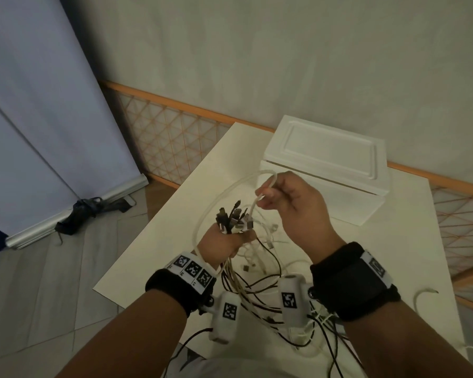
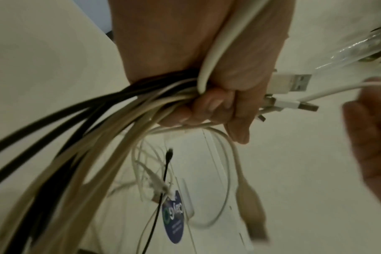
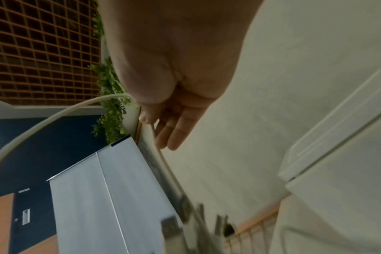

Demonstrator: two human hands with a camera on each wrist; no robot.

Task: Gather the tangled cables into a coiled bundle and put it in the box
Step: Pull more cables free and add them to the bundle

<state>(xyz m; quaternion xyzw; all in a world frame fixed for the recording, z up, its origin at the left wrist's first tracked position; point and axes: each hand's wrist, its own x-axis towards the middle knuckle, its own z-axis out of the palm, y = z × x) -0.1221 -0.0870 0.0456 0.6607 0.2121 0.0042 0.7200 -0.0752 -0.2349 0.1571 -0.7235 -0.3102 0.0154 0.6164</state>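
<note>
My left hand (image 1: 224, 245) grips a bundle of black and white cables (image 1: 257, 290) above the table, with the USB plug ends (image 1: 234, 218) sticking up out of the fist. The left wrist view shows the fingers (image 2: 207, 110) curled round the cables (image 2: 98, 130) and the plugs (image 2: 292, 82) poking out. My right hand (image 1: 290, 203) pinches a loop of white cable (image 1: 265, 184) just above and right of the plugs; the right wrist view shows that white cable (image 3: 54, 118) arcing away from the fingers (image 3: 172, 130). The white box (image 1: 325, 165), lid closed, stands behind the hands.
Loose cable ends trail over the white table (image 1: 175, 227) beneath my wrists and off its near edge. A lattice fence (image 1: 170, 132) runs behind the table. A grey screen (image 1: 25, 118) with a dark strap (image 1: 85, 211) at its foot stands on the floor to the left.
</note>
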